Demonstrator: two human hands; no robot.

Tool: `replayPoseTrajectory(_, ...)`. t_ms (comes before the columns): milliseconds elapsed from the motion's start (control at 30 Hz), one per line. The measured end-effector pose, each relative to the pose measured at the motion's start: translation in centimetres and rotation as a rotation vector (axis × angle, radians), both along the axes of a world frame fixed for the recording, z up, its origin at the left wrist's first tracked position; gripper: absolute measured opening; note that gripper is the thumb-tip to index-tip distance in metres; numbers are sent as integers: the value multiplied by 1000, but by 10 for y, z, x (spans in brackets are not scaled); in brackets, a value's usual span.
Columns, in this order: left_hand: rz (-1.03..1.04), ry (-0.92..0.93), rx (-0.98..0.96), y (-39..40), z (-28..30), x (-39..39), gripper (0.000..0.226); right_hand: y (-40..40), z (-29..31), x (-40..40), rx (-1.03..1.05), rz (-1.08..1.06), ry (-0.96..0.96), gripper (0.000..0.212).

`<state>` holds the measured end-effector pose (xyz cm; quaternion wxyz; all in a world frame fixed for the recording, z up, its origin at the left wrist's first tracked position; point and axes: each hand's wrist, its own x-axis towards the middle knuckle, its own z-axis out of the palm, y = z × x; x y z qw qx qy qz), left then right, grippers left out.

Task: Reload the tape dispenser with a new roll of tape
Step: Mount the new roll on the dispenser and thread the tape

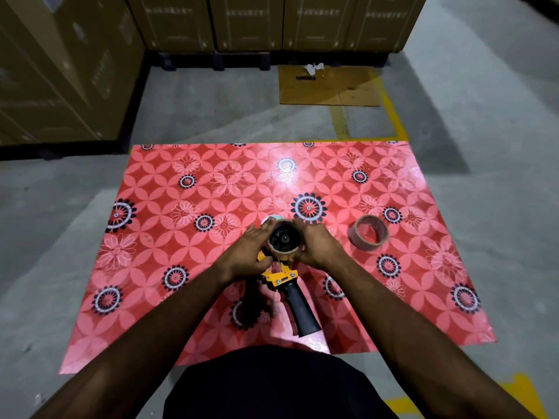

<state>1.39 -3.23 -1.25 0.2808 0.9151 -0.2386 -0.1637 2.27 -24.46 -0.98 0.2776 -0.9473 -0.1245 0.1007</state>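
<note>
Forearms extended; both hands [284, 247] seemingly cupping roll [285, 239].

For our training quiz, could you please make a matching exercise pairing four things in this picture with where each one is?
Things:
1. roll on the dispenser
2. spare roll
3. dispenser handle
4. flattened cardboard

Places:
A. on the concrete floor beyond the mat
B. between the left hand and right hand
C. alone on the mat, right of the hands
D. pointing back toward the person

Pairs: 1-B, 2-C, 3-D, 4-A
</note>
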Motion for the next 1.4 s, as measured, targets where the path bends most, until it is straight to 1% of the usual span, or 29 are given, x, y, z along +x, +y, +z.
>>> replayPoseTrajectory(100,-13,5,-9,2,-2,2,91,0,1,-8,26,-21,-5,66)
replayPoseTrajectory(167,-16,6,0,1,-3,3,87,0,5,-9,-4,-1,5,74)
replayPoseTrajectory(200,-19,-6,24,0,-3,1,84,-1,7,-9,-58,37,17,82)
replayPoseTrajectory(267,-37,-64,120,-2,-6,-4,83,0,8,-12,-238,137,49,103)
replayPoseTrajectory(300,-51,-104,179,-2,-8,-7,82,-1,7,-14,-328,179,38,107)
replayPoseTrajectory(333,-69,-142,235,-2,-9,-10,81,-2,6,-17,-395,212,6,104)
replayPoseTrajectory(400,-95,-212,313,-1,-11,-15,81,-5,-1,-24,-493,255,-90,89)
replayPoseTrajectory(467,-114,-259,354,0,-12,-16,85,-7,-7,-28,-546,280,-178,79)
replayPoseTrajectory(567,-153,-278,389,1,-13,-15,90,-8,-14,-27,-551,291,-212,82)
replayPoseTrajectory(700,-193,-254,436,3,-20,-11,92,-5,-19,-28,-536,292,-164,90)
replayPoseTrajectory(767,-216,-237,458,2,-23,-8,94,-5,-20,-28,-558,302,-113,99)
replayPoseTrajectory(867,-232,-240,471,1,-21,-5,100,-6,-21,-26,-530,303,-76,110)
replayPoseTrajectory(967,-220,-224,486,2,-16,-3,99,-13,-21,-25,-468,287,-44,110)
replayPoseTrajectory(1100,-207,-227,530,1,-13,-4,101,-13,-24,-28,-503,221,-46,110)
replayPoseTrajectory(1167,-184,-214,540,-2,-14,-7,103,-10,-26,-30,-481,202,-36,111)
replayPoseTrajectory(1300,-224,-226,588,-3,-12,-2,101,-8,-26,-30,-452,184,-26,122)
replayPoseTrajectory(1400,-218,-239,596,-2,-7,-1,99,-9,-20,-24,-499,206,-27,115)
